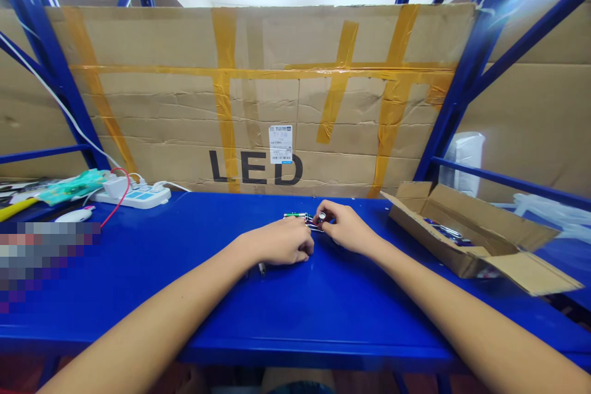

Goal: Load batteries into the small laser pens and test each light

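Observation:
My right hand [347, 228] is closed in a pinch on a small silver round-ended tube [322, 217], its round end facing me. Close by on its left, my left hand [284, 241] rests low over the blue table with its fingers curled; what they hold, if anything, is hidden. Just beyond my left knuckles lies a small green tube [292, 215] with shiny metal parts at its right end. Thin silver pieces [316, 228] show between the two hands. Under my left wrist pokes out another small metal tube end [262, 269], mostly covered.
An open cardboard box [427, 228] with several small metal items stands at the right. At the left are a white power strip [138, 196], a red cable [120, 199] and a green plastic bag [74, 184]. A large cardboard panel [184, 117] closes off the back.

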`<state>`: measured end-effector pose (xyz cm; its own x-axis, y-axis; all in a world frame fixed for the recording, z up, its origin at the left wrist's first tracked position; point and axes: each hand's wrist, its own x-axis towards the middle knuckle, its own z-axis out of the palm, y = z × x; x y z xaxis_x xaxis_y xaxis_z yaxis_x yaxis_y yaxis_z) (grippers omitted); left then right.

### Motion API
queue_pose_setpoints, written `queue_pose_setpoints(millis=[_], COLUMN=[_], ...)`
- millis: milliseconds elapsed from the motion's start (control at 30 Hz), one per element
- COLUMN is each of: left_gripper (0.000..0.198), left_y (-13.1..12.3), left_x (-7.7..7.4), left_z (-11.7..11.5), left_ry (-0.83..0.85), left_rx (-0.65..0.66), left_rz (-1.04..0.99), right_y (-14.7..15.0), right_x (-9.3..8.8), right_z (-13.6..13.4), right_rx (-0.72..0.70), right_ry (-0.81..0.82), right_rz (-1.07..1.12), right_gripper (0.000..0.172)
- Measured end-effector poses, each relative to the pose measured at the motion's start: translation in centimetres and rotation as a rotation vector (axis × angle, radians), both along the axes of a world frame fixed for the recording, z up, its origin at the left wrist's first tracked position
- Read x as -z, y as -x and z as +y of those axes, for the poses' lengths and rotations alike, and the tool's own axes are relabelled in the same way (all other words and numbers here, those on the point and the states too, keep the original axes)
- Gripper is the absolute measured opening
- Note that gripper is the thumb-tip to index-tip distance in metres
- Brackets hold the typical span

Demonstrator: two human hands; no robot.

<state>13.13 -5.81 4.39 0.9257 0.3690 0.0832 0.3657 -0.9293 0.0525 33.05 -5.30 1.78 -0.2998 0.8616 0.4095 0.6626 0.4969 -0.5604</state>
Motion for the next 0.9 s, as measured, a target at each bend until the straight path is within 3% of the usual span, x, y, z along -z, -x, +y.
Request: queue_pose_setpoints(millis=[200,367,500,900], left_gripper=[0.005,0.013,0.014,0.015], left_y=[0.2,0.6,0.4,0.0], left_x=[0.0,-0.3,-0.3,0.3], left_z=[0.4,1.1,1.2,1.4], left_ry=[0.009,-0.075,-0.057,-0.018], left_rx=[-0.081,-0.147,-0.109,-0.016], left_rz=[-0.066,-0.356,-0.524,-0.619], right_y=[0.0,0.1,0.4,0.5], right_x=[-0.1,-0.1,-0.1,0.1], right_z=[-0.1,-0.4,-0.8,-0.8], right_rx=[0.031,0.021,-0.039,-0.065], right_ry=[0.002,0.009,0.004,0.006], right_rz=[-0.067,-0.127,-0.13,-0.086], right_gripper=[0.017,0.014,0.015,0.016])
